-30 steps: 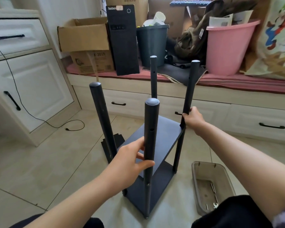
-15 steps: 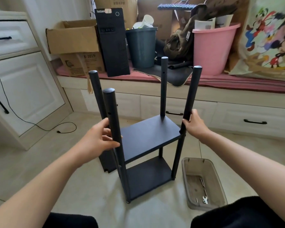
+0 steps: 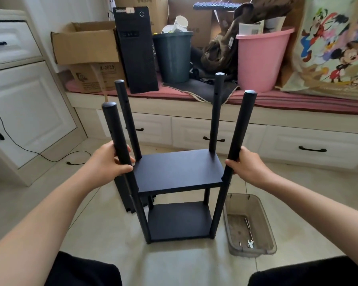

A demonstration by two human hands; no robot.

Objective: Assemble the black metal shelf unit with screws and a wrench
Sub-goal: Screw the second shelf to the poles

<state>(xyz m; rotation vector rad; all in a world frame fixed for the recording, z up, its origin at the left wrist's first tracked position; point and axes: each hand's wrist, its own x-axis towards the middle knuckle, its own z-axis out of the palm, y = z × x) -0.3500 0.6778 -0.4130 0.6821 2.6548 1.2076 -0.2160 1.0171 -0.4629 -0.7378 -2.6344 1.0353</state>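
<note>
**Both hands grasp the front posts of the shelf**

The black shelf (image 3: 179, 172) stands upright on the tiled floor (image 3: 39, 205), directly in front of the person. It has four round posts and two flat boards fitted between them, one low near the floor and one higher up; the posts rise bare well above the upper board.

The left hand (image 3: 108, 164) is wrapped around the front left post (image 3: 117, 135), just above the level of the upper board, with the thumb crossing the front of the tube. The right hand (image 3: 245, 164) is clenched around the front right post (image 3: 239, 129) at about the same height. The two rear posts stand free, touched by neither hand.

A dark flat panel (image 3: 123, 195) stands on the floor just behind the shelf's left side, partly hidden by the left posts.

To the right of the shelf, near its foot, a translucent tray (image 3: 266, 219) sits on the floor. A small wrench (image 3: 250, 243) lies in its near end, with a few screws (image 3: 246, 222) scattered along its bottom.

Behind the shelf runs a low bench (image 3: 298, 104) with white drawers and a pink cover. On it stand cardboard boxes (image 3: 85, 44), a black computer tower (image 3: 135, 50), a dark bin (image 3: 173, 56) and a pink tub (image 3: 260, 58). A white cabinet (image 3: 25, 100) stands at the left, with a black cable (image 3: 29, 150) trailing across the floor beside it.
</note>
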